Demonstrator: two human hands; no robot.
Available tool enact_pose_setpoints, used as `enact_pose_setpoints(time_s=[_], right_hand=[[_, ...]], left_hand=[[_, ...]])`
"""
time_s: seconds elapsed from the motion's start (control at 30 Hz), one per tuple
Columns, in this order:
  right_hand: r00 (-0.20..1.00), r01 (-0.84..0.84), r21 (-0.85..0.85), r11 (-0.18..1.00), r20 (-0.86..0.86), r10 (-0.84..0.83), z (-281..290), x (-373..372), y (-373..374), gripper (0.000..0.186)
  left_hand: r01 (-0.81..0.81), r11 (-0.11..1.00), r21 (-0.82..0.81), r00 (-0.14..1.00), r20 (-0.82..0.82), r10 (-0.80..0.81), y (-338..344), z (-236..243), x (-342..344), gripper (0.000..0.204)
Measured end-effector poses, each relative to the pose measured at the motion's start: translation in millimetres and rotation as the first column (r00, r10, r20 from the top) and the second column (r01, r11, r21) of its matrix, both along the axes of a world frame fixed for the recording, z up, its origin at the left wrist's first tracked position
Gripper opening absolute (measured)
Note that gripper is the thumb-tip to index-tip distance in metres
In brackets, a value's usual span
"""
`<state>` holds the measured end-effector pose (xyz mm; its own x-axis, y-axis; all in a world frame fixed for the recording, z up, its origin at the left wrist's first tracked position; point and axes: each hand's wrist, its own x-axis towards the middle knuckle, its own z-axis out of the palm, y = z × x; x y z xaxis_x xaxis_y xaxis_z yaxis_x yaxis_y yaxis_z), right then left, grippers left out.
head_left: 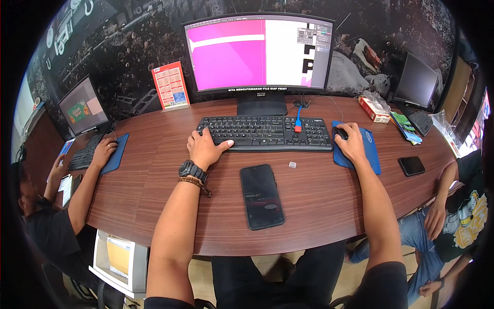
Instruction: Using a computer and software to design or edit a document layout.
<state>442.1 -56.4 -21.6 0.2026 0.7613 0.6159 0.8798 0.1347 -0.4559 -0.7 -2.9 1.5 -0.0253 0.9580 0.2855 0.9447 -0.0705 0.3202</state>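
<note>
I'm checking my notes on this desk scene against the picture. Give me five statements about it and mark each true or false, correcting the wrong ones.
1. The camera wearer's right hand holds a small black computer mouse. True.
2. The wearer's left hand grips a black rectangular smartphone. False: that hand is at the left end of the wide black keyboard.
3. A blue connector with a red tip lies over the keyboard. True.
4. The smartphone lies on top of the keyboard. False: it lies on the brown wood-grain desk, between the wearer's forearms.
5. A red-and-white upright calendar stands left of the large black-framed monitor. True.
</note>
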Motion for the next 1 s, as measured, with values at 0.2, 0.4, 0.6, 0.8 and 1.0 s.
enact_pose_setpoints(time_s=[0.2,0.4,0.6,0.8,1.0], right_hand=[[1.000,-0.010,0.004,1.000,-0.015,0.010,0.6,-0.7,-0.8,0.035],[1.000,-0.006,-0.001,1.000,-0.006,0.006,0.5,0.1,0.2,0.035],[1.000,-0.003,0.000,1.000,-0.009,0.003,0.8,-0.2,-0.3,0.036],[1.000,-0.009,0.012,1.000,-0.004,0.009,1.1,-2.1,-0.6,0.036],[1.000,-0.004,0.008,1.000,-0.008,0.004,0.8,-2.2,-1.8,0.036]], left_hand=[[0.003,1.000,-0.006,1.000,0.022,-0.003,-0.4,-0.3,-0.1,0.102],[0.002,1.000,0.010,1.000,0.017,-0.002,1.7,-3.4,-1.4,0.103],[-0.001,1.000,-0.009,1.000,0.005,0.001,-1.3,2.1,0.9,0.104],[0.000,1.000,-0.001,1.000,0.015,0.000,-0.2,-0.6,-0.3,0.103],[-0.002,1.000,-0.002,1.000,0.012,0.002,-2.1,1.8,1.1,0.102]])
